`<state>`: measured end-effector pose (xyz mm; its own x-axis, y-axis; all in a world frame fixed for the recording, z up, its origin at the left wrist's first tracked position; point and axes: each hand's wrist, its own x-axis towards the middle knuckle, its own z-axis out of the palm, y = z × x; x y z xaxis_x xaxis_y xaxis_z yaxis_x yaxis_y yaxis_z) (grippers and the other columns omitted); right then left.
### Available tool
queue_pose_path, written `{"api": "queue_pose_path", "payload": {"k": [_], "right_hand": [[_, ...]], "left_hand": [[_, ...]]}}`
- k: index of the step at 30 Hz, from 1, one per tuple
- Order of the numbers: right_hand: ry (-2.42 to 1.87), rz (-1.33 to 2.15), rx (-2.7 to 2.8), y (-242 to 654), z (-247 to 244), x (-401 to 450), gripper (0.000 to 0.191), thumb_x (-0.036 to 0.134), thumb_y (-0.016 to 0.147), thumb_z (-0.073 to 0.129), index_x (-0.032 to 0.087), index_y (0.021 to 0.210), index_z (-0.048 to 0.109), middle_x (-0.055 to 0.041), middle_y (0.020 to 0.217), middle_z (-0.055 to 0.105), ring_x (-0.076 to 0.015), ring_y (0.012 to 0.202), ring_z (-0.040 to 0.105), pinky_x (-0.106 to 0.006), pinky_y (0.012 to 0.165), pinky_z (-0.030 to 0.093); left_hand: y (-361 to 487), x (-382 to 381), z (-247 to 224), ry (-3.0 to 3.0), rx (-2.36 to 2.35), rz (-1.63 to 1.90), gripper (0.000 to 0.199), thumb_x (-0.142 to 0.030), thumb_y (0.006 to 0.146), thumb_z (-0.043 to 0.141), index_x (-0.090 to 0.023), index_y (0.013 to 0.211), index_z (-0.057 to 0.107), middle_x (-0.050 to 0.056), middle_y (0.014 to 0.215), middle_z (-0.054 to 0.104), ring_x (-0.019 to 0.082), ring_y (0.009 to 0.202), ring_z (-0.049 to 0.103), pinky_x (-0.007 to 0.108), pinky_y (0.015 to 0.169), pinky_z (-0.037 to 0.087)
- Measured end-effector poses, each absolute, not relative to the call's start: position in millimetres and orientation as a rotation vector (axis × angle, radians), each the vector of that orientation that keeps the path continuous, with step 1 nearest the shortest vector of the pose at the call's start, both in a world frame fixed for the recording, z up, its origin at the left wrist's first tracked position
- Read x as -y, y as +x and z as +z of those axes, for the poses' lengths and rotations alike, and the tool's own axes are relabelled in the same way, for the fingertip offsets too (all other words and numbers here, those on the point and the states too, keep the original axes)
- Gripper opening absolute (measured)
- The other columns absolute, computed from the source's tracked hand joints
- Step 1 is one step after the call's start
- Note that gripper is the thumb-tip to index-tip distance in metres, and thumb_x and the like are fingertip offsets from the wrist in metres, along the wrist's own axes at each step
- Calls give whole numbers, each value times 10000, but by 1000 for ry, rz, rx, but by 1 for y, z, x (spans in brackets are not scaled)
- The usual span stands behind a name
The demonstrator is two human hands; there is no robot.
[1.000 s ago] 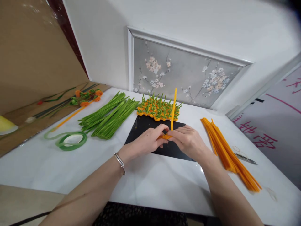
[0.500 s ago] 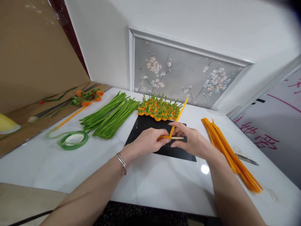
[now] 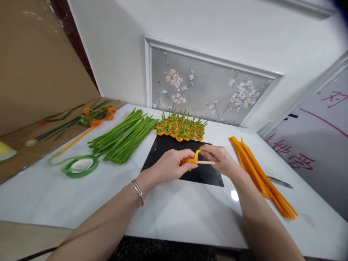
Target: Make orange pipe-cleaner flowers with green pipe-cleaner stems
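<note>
My left hand [image 3: 174, 164] is closed around a thin wooden stick [image 3: 206, 162] with an orange pipe cleaner [image 3: 196, 156] coiled along it. The coils show between thumb and forefinger, and the stick's bare end points right. The loose end of the pipe cleaner curves up from the last coil into my right hand [image 3: 220, 157], whose fingers are pinched on it. Both hands are above a black mat [image 3: 160, 149]. Just behind the mat stand several small orange flowers with green stems [image 3: 181, 127].
Left of the mat lie bundles of green pipe cleaners [image 3: 125, 137] and a roll of green tape [image 3: 94, 164]. To the right are a bundle of orange pipe cleaners [image 3: 258, 170] and scissors [image 3: 280, 181]. A finished orange flower spray [image 3: 98, 116] rests on brown board at the far left.
My right fingers have closed on the pipe cleaner's free end, which stood straight up and now bends over toward them. The left hand keeps its hold. The view has shifted slightly.
</note>
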<state>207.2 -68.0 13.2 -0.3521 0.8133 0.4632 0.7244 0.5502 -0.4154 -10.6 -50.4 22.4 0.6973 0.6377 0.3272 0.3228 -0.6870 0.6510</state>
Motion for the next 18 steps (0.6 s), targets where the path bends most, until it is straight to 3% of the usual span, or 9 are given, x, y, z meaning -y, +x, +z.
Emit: {"api": "queue_pose_path", "payload": {"k": [2, 6, 12, 18], "right_hand": [[-1267, 246, 2196, 205, 10, 68, 210, 211, 906, 430, 210, 829, 624, 12, 635, 577, -125, 563, 503, -236, 549, 404], [-1293, 232, 2272, 201, 9, 71, 211, 189, 896, 445, 222, 811, 636, 11, 705, 626, -123, 607, 541, -230, 576, 396], [-1300, 209, 2384, 192, 21, 83, 340, 292, 938, 434, 221, 618, 526, 39, 538, 477, -116, 509, 431, -243, 511, 321], [-1265, 252, 2327, 193, 27, 98, 305, 313, 930, 476, 216, 641, 501, 42, 556, 433, -110, 511, 402, -254, 510, 311]], "left_hand": [[-11, 51, 22, 2326, -767, 806, 148, -295, 856, 559, -215, 980, 563, -70, 614, 560, 81, 493, 393, 201, 493, 302], [-12, 49, 21, 2359, -831, 913, 213, -294, 876, 539, -225, 1077, 532, -62, 651, 593, 91, 515, 438, 204, 526, 337], [-16, 44, 20, 2445, -1013, 1045, 184, -287, 923, 471, -215, 946, 639, -23, 723, 635, 110, 605, 528, 217, 561, 346], [-18, 49, 18, 2447, -1062, 1071, 205, -256, 919, 468, -209, 914, 668, -15, 809, 690, 127, 686, 591, 229, 606, 378]]}}
